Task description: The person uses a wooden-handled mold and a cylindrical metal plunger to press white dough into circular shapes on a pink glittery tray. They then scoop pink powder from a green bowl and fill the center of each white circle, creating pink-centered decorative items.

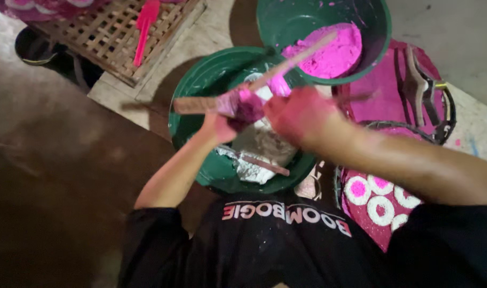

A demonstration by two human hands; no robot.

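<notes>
Left hand (218,127): stained pink, raised over the near basin, fingers curled around a lump of dark pink paste (248,108); the grip looks closed, though motion blur hides the fingertips.
Right hand (297,114): pink all over, fist closed just beside the left; it appears to grip a long flat wooden stick (302,56) smeared with pink, but blur makes the exact hold hard to tell.
Sticks: the long one slants up over the far basin; a second flat wooden stick (198,105) juts out leftward from the lump.
Near basin: a round green plastic basin (192,80) holding white paste (262,144), with a thin pink-stained stick (264,165) lying in it.
Far basin: a second round green plastic basin (377,32), touching the near one, holding bright pink paste (334,53).
Right of the basins: a pink surface with white-and-pink ring shapes (379,200).
Upper left: a wooden lattice rack (107,37) carrying a pink plastic spatula (145,26).
</notes>
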